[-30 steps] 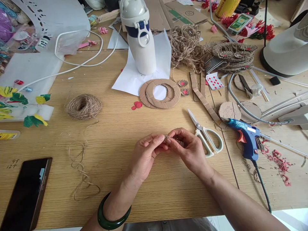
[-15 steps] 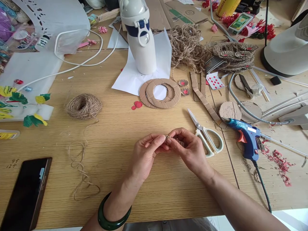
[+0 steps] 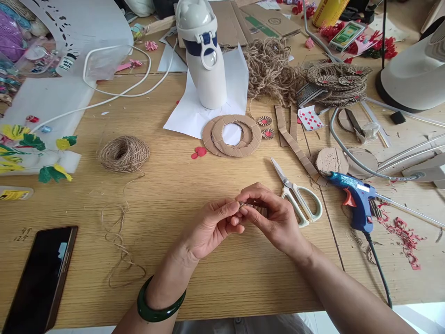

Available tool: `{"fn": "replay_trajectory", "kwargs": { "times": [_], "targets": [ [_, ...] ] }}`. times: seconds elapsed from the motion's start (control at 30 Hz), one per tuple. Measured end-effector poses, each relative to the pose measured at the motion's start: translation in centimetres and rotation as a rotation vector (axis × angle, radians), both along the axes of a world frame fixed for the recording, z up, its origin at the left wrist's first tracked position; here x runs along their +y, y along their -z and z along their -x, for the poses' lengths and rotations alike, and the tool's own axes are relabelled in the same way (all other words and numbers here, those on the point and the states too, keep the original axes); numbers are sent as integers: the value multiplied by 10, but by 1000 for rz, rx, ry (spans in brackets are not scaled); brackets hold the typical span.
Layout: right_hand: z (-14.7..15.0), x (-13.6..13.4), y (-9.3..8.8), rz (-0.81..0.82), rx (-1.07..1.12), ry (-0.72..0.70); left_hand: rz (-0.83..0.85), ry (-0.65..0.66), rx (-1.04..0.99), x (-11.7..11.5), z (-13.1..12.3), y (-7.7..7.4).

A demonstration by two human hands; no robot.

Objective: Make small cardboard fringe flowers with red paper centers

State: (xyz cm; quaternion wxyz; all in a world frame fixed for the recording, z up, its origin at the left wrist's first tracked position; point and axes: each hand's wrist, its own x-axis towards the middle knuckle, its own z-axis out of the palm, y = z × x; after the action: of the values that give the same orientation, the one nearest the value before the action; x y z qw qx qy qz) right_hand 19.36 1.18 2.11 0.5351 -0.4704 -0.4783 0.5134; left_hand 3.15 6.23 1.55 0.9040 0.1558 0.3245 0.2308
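Over the wooden table, my left hand (image 3: 219, 221) and my right hand (image 3: 273, 218) meet fingertip to fingertip. Both pinch a small ridged brown strip (image 3: 246, 204) that looks like corrugated cardboard; the fingers hide most of it. Close to my right hand lie white-handled scissors (image 3: 301, 204), blades slightly apart and pointing away. Beyond my hands, two flat cardboard rings (image 3: 218, 139) overlap, with several red paper discs (image 3: 200, 151) at their left and two small ridged rosettes with red centres (image 3: 266, 133) at their right. A ball of jute twine (image 3: 124, 154) sits to the left, its loose end trailing.
A blue glue gun (image 3: 358, 199) lies at the right, its cord running off the front edge. A white bottle (image 3: 207, 69) stands on paper at the back, before a heap of jute (image 3: 269, 69). A phone (image 3: 40, 278) lies at the front left.
My left hand has turned slightly and its lower fingers have loosened from the right hand. Slightly more of the brown strip shows. The camera view has shifted a little.
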Motion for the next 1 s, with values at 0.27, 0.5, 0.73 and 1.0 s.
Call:
{"fn": "replay_trajectory", "kwargs": {
  "times": [0.27,0.5,0.73,1.0],
  "targets": [
    [1,1,0,53,60,20,-78,-32,29,-1,-3,-1],
    [3,3,3,154,137,59,-387,-178,286,-7,-6,-1],
    [2,4,0,209,186,11,-541,-178,403,-6,-6,-2],
    [1,5,0,284,185,0,-517,-150,383,-4,-2,-1]
  ]
}}
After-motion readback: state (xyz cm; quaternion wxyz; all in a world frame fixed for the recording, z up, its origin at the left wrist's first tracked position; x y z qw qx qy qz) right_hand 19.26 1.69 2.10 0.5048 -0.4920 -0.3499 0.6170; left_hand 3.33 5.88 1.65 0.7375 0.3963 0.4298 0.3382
